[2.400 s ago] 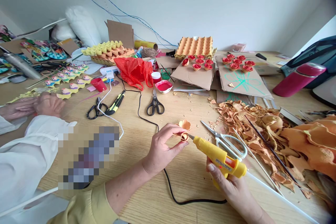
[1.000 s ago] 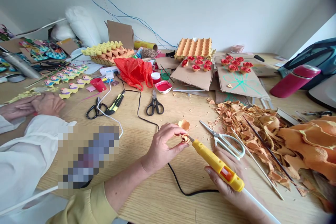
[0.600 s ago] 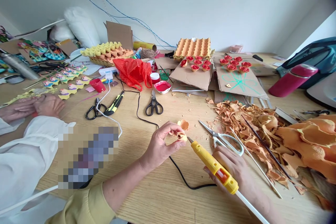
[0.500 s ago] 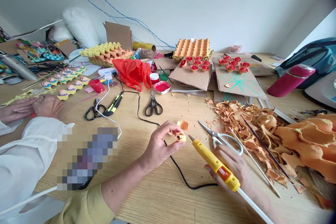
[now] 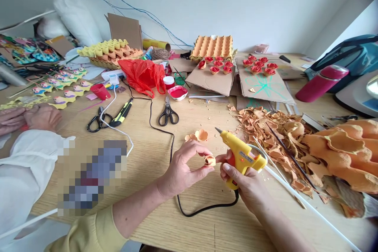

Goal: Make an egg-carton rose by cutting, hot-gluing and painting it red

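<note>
Between the thumb and fingers of my left hand (image 5: pixel 184 167) is a small rolled flower bud (image 5: pixel 209 160) of orange egg-carton pulp. My right hand (image 5: pixel 251 187) grips a yellow hot glue gun (image 5: pixel 240 155) by its handle, with a white glue stick (image 5: pixel 310 204) trailing from the rear. The nozzle points up and left, above the bud and apart from it. A right fingertip reaches close to the bud; I cannot tell whether it touches. Just beyond my left hand lie cut orange pulp petals (image 5: pixel 201 135) on the wooden table (image 5: pixel 206 224).
Pulp scraps (image 5: pixel 260 126) and orange egg cartons (image 5: pixel 339 149) crowd the right side. Red flowers stand on cardboard (image 5: pixel 214 80) at the back. Black scissors (image 5: pixel 168 114), a dish of red paint (image 5: pixel 177 93) and the glue gun's cord (image 5: pixel 203 209) lie around. A co-worker's hands (image 5: pixel 41 117) rest at far left.
My right hand has turned the glue gun onto its side and raised it, with a finger now near the bud. My left hand has shifted slightly right and down. The view has shifted too.
</note>
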`<control>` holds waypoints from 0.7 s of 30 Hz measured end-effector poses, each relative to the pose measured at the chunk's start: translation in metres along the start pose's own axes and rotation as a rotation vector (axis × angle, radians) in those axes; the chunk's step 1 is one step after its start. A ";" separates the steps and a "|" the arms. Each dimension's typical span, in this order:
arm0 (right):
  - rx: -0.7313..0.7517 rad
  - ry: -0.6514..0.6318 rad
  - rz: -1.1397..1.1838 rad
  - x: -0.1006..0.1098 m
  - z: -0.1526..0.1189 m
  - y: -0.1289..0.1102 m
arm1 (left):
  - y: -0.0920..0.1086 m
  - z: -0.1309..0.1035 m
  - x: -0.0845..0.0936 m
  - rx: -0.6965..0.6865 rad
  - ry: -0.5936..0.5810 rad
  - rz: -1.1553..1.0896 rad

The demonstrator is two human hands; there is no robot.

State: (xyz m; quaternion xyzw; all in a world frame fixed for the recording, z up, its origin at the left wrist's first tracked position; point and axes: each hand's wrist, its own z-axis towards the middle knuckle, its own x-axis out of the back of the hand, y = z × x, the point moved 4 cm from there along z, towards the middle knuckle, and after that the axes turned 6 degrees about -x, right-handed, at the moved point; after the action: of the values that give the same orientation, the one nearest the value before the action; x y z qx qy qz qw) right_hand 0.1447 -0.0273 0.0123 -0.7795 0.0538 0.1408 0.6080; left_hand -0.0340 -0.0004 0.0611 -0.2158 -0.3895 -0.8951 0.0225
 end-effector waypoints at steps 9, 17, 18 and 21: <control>-0.138 -0.001 0.131 -0.011 0.002 0.005 | 0.003 -0.004 -0.011 -0.001 -0.054 0.003; -0.193 -0.030 0.197 -0.013 0.000 0.009 | 0.003 -0.005 -0.012 -0.036 -0.068 0.007; -0.193 -0.037 0.206 -0.013 -0.001 0.009 | 0.003 -0.005 -0.012 -0.041 -0.070 0.008; -0.183 -0.045 0.229 -0.014 -0.001 0.009 | 0.004 -0.005 -0.012 -0.053 -0.069 0.006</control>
State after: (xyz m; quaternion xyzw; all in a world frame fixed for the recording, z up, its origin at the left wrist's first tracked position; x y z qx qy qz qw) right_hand 0.1296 -0.0321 0.0085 -0.8171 0.1157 0.2313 0.5153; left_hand -0.0239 -0.0085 0.0561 -0.2483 -0.3657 -0.8970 0.0058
